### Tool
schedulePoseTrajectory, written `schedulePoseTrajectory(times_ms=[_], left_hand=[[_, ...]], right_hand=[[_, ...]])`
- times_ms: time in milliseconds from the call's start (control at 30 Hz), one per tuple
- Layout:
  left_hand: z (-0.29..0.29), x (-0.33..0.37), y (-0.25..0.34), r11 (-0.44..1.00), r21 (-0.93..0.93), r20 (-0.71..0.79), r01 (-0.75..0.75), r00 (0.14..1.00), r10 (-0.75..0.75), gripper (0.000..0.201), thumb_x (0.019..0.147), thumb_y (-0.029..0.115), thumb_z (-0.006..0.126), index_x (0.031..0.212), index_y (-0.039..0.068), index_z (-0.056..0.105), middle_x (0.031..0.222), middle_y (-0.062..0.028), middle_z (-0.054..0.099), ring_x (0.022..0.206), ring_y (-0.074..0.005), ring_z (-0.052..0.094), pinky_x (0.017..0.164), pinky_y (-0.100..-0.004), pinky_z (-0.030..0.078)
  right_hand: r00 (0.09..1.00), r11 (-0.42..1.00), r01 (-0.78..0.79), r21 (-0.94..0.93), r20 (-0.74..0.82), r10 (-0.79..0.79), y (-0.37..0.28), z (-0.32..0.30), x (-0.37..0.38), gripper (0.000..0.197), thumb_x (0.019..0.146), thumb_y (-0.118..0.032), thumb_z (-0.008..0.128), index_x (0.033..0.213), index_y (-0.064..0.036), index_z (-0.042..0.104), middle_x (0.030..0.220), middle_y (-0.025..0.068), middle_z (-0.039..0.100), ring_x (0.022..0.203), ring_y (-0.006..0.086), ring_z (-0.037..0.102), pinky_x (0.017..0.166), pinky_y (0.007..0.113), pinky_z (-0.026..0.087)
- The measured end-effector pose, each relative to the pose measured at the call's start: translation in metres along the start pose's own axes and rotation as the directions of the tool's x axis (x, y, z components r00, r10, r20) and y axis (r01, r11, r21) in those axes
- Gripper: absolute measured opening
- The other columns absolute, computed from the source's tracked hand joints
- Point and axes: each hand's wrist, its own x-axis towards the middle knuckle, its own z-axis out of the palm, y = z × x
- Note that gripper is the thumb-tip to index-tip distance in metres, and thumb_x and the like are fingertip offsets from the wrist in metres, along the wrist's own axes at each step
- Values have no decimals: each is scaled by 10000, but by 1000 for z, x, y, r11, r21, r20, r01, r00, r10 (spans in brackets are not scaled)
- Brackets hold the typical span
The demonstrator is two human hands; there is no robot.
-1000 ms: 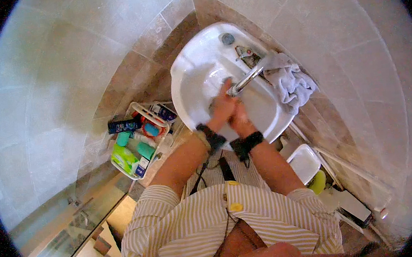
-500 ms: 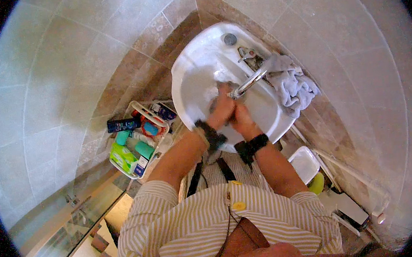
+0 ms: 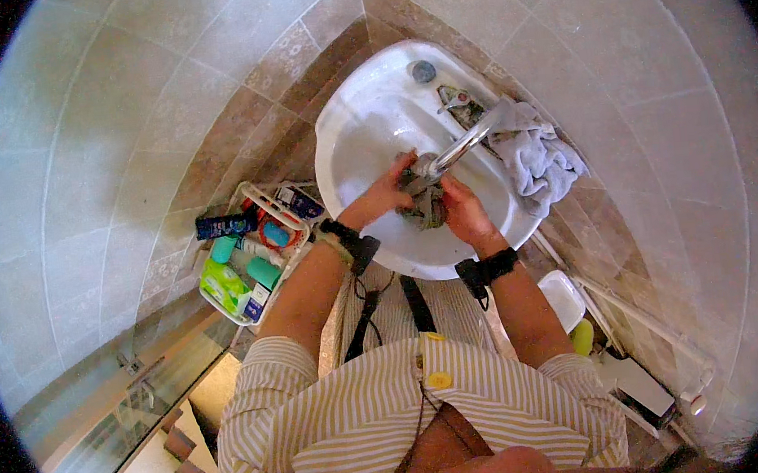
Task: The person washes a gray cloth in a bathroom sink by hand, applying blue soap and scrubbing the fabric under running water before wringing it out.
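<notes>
nearest, across the lower middle of the frame, is the wearer's striped shirt [image 3: 351, 437], with two bare forearms reaching up from it. each wrist wears a black band, the left one [image 3: 353, 244] and the right one [image 3: 490, 268].

beyond the bands, near the centre of the frame, the two hands stand apart with a wet-looking, dark grey-green cloth [image 3: 432, 211] between them. the left hand [image 3: 383, 196] is on the cloth's left, its grip partly open, fingers parted and reaching over the upper end. the right hand [image 3: 469, 214] is on the right, its grip loosely cupped, fingertips pointing up the frame along that side. both seem to touch the cloth; whether either grip pinches it, i cannot tell.

the cloth is bunched, its longer way running up and down the frame with the lower end leaning slightly right, so the hands flank it across its short way. neither hand is clearly nearer.

the chrome spout [image 3: 466, 146] slants in from the upper right, its tip over the cloth's upper end, hiding part of it. whether water runs is unclear. all this is above the white sink [image 3: 348, 140]. farther right, a grey towel [image 3: 539, 159] lies crumpled on the rim.
</notes>
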Motion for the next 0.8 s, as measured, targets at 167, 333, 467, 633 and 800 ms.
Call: schedulePoseTrajectory(times_ms=[167,333,467,633,800], left_hand=[[0,16,-52,867,495,115,-58,993,1,529,586,90,677,1093,15,548,1110,-168,532,943,-230,551,781,-321,457],[-30,1,-43,970,210,-21,-125,991,132,359,670,108,604,1002,-27,573,1057,-129,580,901,-249,576,738,-363,486],[-9,-16,22,716,-698,-46,17,997,-69,319,734,74,499,1043,17,554,1055,-74,581,891,-236,572,717,-355,499],[4,-11,2,418,-906,-166,-65,963,-210,365,737,90,480,1098,82,536,1106,-70,547,929,-213,552,724,-334,486],[31,-13,9,955,-215,-353,-207,928,122,414,756,174,551,1156,72,509,1202,-131,457,1029,-259,486,820,-409,418]], right_hand=[[993,993,54,-101,-103,-64,-16,-10,4,419,871,-284,503,1212,-51,436,1093,42,556,987,188,538,861,331,429],[983,778,-58,-626,-173,-66,-29,-30,-8,482,781,-223,598,1197,-20,466,1001,74,608,843,201,591,757,339,471],[963,297,-243,-923,-266,-37,-23,-28,-10,506,729,-147,610,1192,-9,462,1022,80,594,790,212,600,732,346,485],[949,638,-119,-761,-277,-153,13,-48,10,417,749,-172,551,1137,-29,497,1050,77,582,851,216,589,762,347,484],[990,931,65,360,-142,-14,31,-22,37,343,845,-245,441,1146,-90,496,1067,60,568,989,214,540,850,343,447]])
